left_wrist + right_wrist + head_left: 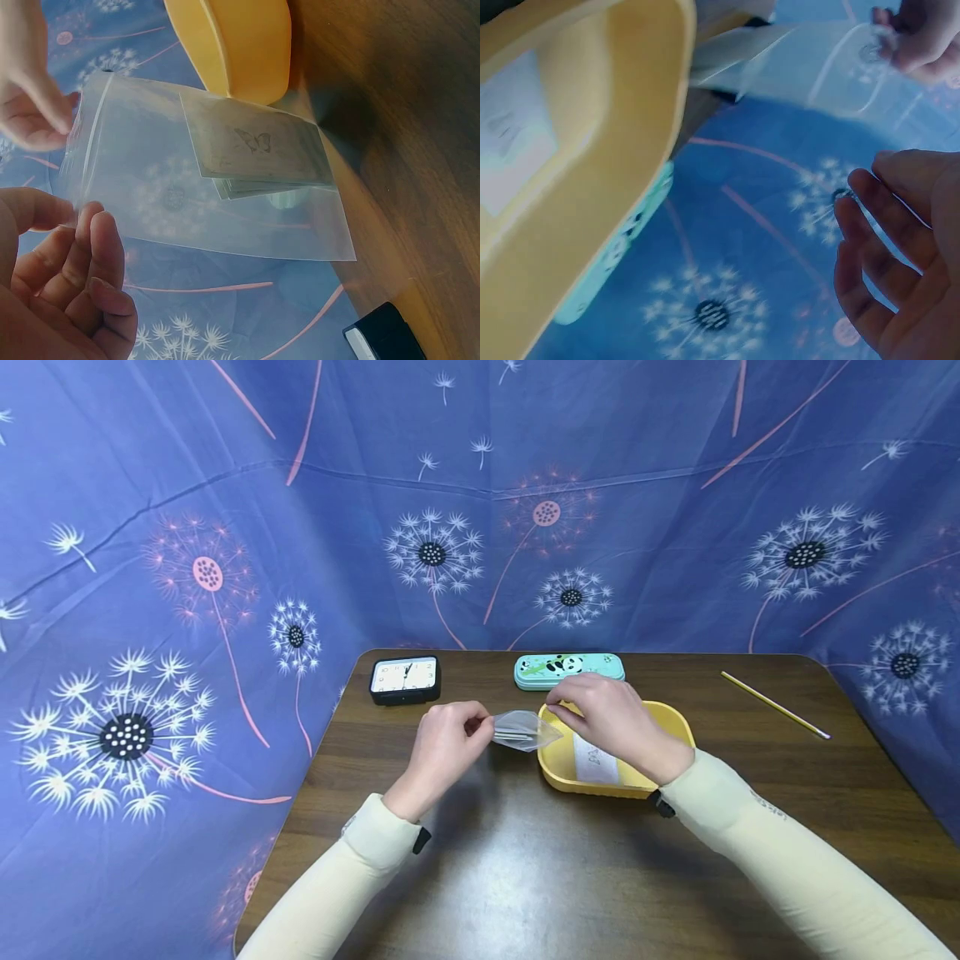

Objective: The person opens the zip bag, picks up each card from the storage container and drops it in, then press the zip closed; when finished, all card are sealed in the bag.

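A clear zip bag (165,172) hangs between the hands, with a stack of greenish paper pieces (259,142) inside; the top piece bears a butterfly-like print. My left hand (450,739) pinches the bag by its zip edge between thumb and forefinger. Close to the bag's other side is my right hand (607,718), its fingers loosely bent; the right wrist view shows a gap between its fingertips and the bag. Below it stands a yellow basket (558,772), holding a whitish packet (595,764) with a dark drawing on it.
A black-framed clock (405,677) stands at the back left of the brown table (525,877). Behind the basket lies a mint pencil case (568,668) with pandas. A yellow pencil (776,704) lies at the right. Blue dandelion-patterned cloth (480,518) hangs behind.
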Action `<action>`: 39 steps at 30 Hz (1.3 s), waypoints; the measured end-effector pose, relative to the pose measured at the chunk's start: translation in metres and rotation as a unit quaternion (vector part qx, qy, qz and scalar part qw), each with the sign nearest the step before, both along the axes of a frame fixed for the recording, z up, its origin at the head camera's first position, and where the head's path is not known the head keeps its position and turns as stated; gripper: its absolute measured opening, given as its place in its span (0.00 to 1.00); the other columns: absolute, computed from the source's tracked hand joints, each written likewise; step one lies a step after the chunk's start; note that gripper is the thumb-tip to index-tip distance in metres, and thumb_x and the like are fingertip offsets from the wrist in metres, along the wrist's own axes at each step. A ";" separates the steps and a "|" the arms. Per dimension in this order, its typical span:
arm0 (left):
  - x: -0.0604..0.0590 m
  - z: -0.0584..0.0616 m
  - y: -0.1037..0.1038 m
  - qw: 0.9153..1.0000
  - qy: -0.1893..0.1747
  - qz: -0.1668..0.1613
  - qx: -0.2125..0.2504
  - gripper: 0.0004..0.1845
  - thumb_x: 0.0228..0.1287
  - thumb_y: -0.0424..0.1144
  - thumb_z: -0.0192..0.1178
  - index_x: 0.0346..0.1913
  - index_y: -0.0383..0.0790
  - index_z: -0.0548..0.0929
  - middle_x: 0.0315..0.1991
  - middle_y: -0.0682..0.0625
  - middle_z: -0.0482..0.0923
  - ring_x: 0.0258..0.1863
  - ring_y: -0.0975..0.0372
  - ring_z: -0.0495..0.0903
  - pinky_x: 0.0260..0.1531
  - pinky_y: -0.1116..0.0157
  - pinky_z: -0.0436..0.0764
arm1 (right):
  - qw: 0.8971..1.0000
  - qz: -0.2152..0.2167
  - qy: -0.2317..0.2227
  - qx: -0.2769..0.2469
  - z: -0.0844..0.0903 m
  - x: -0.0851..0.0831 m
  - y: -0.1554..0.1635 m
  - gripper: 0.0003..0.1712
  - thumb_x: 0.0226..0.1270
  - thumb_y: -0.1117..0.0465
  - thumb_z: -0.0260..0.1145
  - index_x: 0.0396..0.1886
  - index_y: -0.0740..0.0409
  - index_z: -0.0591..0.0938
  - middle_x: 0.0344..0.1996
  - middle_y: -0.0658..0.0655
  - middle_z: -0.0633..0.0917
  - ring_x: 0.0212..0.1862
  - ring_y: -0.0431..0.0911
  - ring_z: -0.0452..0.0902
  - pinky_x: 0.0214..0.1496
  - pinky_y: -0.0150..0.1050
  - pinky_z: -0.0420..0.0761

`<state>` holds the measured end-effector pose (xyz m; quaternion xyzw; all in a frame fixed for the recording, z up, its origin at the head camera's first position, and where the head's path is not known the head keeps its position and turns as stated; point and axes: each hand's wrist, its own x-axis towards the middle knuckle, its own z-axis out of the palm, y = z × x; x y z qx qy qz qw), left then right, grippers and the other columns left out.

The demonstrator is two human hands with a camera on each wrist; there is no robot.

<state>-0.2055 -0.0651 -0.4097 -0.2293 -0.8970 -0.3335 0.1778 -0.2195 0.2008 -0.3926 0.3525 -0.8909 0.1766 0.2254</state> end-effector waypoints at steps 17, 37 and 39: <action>0.000 0.000 -0.001 1.000 0.002 -0.002 0.003 0.07 0.64 0.34 0.65 0.30 0.48 0.89 0.20 0.62 0.77 0.18 0.69 0.72 0.24 0.64 0.74 | 0.990 -0.069 -0.096 0.072 -0.042 -0.023 0.045 0.07 0.66 0.69 0.71 0.34 0.52 0.89 0.32 0.47 0.87 0.32 0.44 0.81 0.32 0.46 0.81; 0.000 0.000 -0.002 1.000 -0.001 -0.004 0.002 0.08 0.65 0.34 0.65 0.31 0.48 0.90 0.20 0.62 0.78 0.19 0.68 0.73 0.25 0.64 0.74 | 0.965 -0.076 -0.193 0.157 -0.089 -0.033 0.067 0.15 0.59 0.63 0.79 0.44 0.63 0.88 0.39 0.58 0.88 0.37 0.49 0.85 0.38 0.49 0.84; 0.000 0.000 -0.002 1.000 -0.004 -0.004 0.001 0.08 0.65 0.34 0.65 0.31 0.48 0.90 0.20 0.62 0.78 0.19 0.69 0.73 0.25 0.64 0.74 | 0.963 -0.075 -0.202 0.161 -0.091 -0.032 0.067 0.19 0.57 0.60 0.81 0.46 0.64 0.88 0.41 0.59 0.87 0.39 0.51 0.86 0.40 0.50 0.85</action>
